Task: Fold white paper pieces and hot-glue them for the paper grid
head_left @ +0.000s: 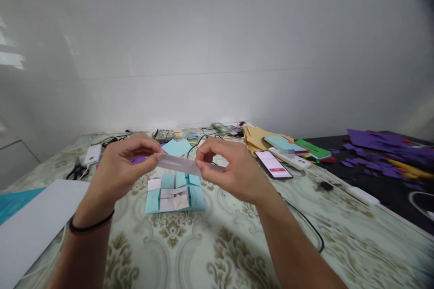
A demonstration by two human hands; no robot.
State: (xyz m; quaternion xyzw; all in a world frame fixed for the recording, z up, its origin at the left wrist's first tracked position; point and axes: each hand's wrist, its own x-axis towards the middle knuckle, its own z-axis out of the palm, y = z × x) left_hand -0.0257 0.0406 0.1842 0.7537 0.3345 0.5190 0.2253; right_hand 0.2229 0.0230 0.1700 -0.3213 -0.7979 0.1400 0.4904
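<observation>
A narrow white paper strip (pixel 179 164) is stretched between my two hands, above the table. My left hand (pixel 127 167) pinches its left end between thumb and fingers. Toward its right end, my right hand (pixel 230 167) pinches it the same way, and a short piece shows past those fingertips. Below and behind the strip, a folded paper piece (pixel 167 193) in light blue and white squares lies flat on the patterned tablecloth (pixel 172 253). The strip and my fingers hide part of what lies behind them.
White sheet (pixel 44 221) at left over blue paper (pixel 20 201); black-handled tool (pixel 77 170) near it. Phone (pixel 273 164), power strip (pixel 290 159), yellow envelopes (pixel 252 137) and green item (pixel 312 149) stand right of my hands. Purple paper scraps (pixel 373 162) lie far right. A black cable (pixel 305 219) crosses the cloth.
</observation>
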